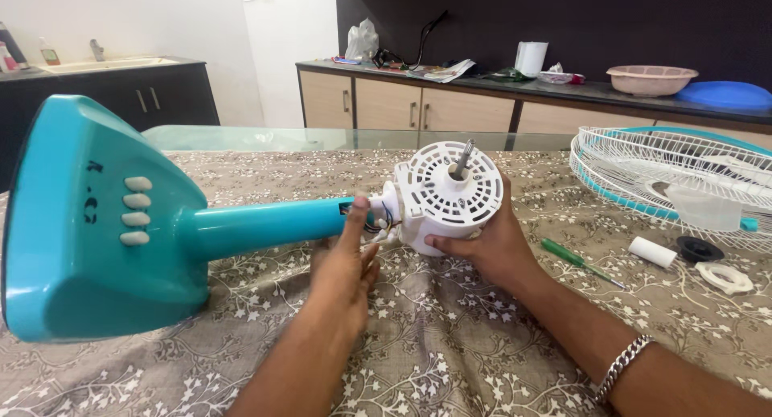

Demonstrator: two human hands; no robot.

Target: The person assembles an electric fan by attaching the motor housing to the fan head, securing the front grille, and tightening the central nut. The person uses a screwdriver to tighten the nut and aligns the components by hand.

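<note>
Right now one teal fan stand [121,224] lies on its side across your counter [450,361], which is covered by a brown floral cloth; the wide base faces you at the left and carries four pale push buttons [136,211] in a column. Its single teal pole [269,226] runs rightward to one white vented motor housing [444,193], from which one metal shaft [464,157] sticks up. At the far right edge of the counter sits one white wire fan guard [671,176] with a teal rim, and a translucent fan blade [704,206] shows inside it. Your right hand [486,244] cups the motor housing from below and the right side, its grip closed around the casing, with one chain bracelet [623,367] on that wrist. Your left hand [347,264] is open, fingers stretched upward, fingertips touching the end of the pole where thin wires [384,224] show at the joint with the housing; it grasps nothing. Beside your right forearm lies one green-handled screwdriver [581,260]. Near the guard rest three small parts: one white cylinder [652,252], one black round cap [698,249] and one white ring-shaped nut [724,277].
</note>
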